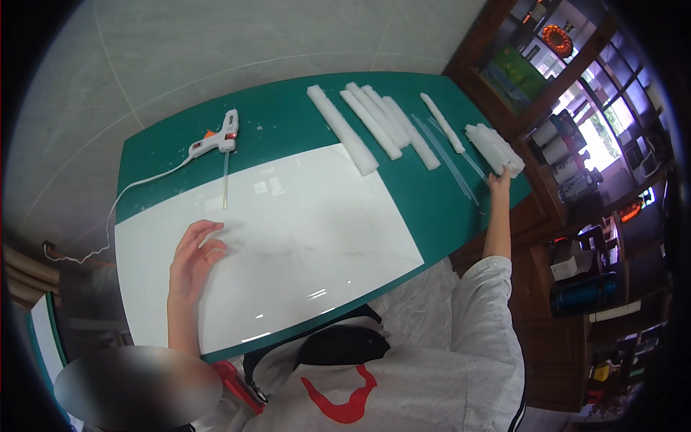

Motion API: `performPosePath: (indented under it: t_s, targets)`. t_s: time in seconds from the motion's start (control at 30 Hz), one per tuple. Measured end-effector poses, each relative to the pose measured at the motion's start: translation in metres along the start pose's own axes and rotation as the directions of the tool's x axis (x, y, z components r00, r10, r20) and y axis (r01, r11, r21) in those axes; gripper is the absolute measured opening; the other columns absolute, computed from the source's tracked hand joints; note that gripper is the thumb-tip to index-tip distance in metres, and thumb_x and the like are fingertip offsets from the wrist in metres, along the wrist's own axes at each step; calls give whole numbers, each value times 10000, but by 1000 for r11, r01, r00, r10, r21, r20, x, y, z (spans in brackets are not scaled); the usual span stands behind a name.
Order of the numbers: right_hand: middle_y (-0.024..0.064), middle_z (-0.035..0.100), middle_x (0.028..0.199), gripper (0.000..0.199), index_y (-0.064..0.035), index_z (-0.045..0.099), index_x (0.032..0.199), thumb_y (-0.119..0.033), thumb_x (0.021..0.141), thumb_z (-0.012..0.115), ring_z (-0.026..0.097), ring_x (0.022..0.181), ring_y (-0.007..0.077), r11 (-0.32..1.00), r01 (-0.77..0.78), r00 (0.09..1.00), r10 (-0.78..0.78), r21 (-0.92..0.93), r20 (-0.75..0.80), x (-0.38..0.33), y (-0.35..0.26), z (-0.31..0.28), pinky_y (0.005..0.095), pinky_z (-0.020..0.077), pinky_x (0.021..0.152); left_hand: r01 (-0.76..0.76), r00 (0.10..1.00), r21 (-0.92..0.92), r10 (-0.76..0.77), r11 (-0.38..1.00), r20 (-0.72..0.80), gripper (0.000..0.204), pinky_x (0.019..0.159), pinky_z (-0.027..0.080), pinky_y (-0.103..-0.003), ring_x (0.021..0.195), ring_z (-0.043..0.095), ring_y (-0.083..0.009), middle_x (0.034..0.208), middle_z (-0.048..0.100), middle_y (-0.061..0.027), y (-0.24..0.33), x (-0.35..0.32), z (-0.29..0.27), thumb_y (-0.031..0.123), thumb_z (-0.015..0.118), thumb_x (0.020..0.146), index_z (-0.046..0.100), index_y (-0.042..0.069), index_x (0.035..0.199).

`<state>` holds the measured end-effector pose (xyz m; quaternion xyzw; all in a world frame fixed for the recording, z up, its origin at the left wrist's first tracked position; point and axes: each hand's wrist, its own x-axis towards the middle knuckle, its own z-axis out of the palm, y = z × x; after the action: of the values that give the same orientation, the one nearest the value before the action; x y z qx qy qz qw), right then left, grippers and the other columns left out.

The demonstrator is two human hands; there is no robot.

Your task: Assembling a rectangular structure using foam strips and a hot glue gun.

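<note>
Now, right hand [500,180] touching foam block [492,147], left hand [193,261] over white board [309,230]

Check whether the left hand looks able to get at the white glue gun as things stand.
Probably yes: the left hand looks empty, and the glue gun lies uncovered beyond it. Only the glue stick jutting from the gun points back toward the hand, and it seems easy to pass.
</note>
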<state>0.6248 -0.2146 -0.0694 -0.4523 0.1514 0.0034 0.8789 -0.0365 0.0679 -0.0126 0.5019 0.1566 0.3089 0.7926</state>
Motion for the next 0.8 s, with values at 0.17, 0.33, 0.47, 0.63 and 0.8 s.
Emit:
performPosePath:
  t_s: [0.17,0.33,0.47,0.63,0.8]
  targets:
    - [154,294,1222,542,-72,316,1187,-97,698,550,368,1054,284,999,-46,997,47,20,-56,-19,12,10,407,405,813,14,998,-1,-14,1000,-56,394,731,424,-266,823,506,-188,1104,450,-145,4,-5,2,238,464,782,408,3,1094]
    - [149,331,1172,481,-4,347,1124,-29,674,515,412,982,282,998,17,986,-6,61,-168,17,18,7,347,419,786,14,998,-15,-15,1000,-54,389,725,432,-259,814,505,-182,1110,442,-141,3,-1,0,252,454,798,403,15,1102]
    - [149,339,1167,431,20,367,1091,-21,681,493,399,992,250,996,19,991,-6,89,-137,30,25,1,350,368,825,10,997,-10,-11,1000,-78,389,721,440,-255,802,508,-174,1116,435,-139,0,0,-2,268,437,820,393,23,1118]
    - [163,326,1157,451,21,312,1149,-52,730,462,354,1064,270,999,2,996,-5,-35,-91,-12,21,12,364,319,904,-4,995,-11,3,1000,-97,385,718,441,-255,802,509,-172,1118,432,-139,4,-3,-4,262,423,830,379,24,1129]
    - [162,341,1123,426,17,328,1118,-45,722,471,389,1007,258,999,-53,998,53,12,-40,-7,14,9,356,343,876,-4,997,-20,2,1000,-77,384,719,440,-256,805,508,-173,1118,432,-135,1,0,-3,262,416,834,373,25,1133]
